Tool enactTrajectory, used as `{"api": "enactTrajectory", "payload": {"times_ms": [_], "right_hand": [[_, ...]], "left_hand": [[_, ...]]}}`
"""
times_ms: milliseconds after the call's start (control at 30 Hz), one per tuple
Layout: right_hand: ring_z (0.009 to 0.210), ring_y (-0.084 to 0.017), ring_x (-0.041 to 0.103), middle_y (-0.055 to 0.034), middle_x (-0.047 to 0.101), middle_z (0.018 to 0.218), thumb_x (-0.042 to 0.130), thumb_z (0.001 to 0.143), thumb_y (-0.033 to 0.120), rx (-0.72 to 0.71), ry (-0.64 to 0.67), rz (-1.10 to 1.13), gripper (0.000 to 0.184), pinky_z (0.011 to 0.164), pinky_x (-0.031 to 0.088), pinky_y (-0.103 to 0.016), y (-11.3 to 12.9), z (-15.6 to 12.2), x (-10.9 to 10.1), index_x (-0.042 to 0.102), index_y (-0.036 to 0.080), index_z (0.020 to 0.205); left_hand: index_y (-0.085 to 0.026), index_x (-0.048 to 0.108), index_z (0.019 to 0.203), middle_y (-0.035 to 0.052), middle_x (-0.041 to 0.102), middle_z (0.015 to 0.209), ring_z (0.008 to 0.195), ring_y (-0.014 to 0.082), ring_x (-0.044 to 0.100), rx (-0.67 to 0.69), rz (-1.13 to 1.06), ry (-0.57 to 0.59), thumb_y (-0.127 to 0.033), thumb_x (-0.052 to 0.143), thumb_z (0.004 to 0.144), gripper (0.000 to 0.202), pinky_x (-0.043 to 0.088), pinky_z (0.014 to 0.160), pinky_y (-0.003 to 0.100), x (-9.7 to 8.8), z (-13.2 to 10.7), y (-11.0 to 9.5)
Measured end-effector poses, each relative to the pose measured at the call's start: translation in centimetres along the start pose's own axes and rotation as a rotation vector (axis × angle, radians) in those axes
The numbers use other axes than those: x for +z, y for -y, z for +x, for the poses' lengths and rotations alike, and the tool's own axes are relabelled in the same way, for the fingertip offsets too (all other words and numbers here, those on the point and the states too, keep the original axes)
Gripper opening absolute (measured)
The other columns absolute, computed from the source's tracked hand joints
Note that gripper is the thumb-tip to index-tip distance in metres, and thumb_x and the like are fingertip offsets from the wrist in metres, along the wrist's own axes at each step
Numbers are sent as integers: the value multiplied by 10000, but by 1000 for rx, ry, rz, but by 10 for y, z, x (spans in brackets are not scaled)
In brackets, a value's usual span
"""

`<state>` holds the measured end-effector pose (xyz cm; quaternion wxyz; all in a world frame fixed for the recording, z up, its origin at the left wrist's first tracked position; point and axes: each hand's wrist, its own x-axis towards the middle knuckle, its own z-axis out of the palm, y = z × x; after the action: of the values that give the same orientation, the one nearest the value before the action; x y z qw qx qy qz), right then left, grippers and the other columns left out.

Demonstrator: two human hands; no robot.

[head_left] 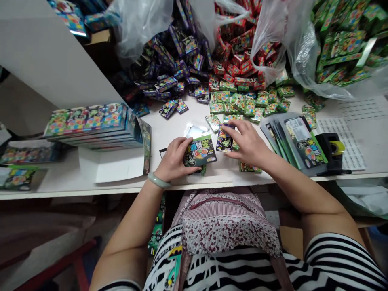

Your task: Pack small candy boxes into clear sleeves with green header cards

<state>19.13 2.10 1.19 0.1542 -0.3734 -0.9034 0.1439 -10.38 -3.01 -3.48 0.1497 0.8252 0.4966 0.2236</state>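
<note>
At the far left of the white desk lies a stack of flat printed cartons, its long side running left to right, with a white sheet just in front of it. The left hand, a pale bangle at its wrist, has its grip closed around a small green box, which rests near the desk's front edge with its long axis roughly left to right and its printed face up. Just beside it, the right hand presses its fingers, loosely spread, on a purple packet standing nearly upright along its long side. Behind, loose purple, red and green packets spill from clear plastic bags. To the right lie fanned flat sleeves and a black tape dispenser.
</note>
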Motion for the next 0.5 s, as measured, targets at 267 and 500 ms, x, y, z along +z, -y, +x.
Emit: {"api": "enactTrajectory", "payload": {"times_ms": [267, 500], "right_hand": [[1280, -369, 431, -108, 470, 1395, 758, 768, 399, -130, 126, 76, 755, 1067, 412, -580, 2, 1, -8, 415, 334, 1437], [1247, -355, 452, -121, 502, 1351, 771, 749, 371, -165, 138, 104, 724, 1045, 427, -557, 1, 1, -9, 466, 293, 1400]], "left_hand": [[-186, 374, 1458, 156, 485, 1281, 1187, 339, 510, 4, 6, -40, -577, 775, 693, 948, 469, 1024, 522, 5, -3, -1], [-196, 364, 1466, 159, 485, 1288, 1194, 341, 514, -2, 1, -11, -538, 790, 687, 951, 465, 1035, 525, 3, -3, -6]]}}
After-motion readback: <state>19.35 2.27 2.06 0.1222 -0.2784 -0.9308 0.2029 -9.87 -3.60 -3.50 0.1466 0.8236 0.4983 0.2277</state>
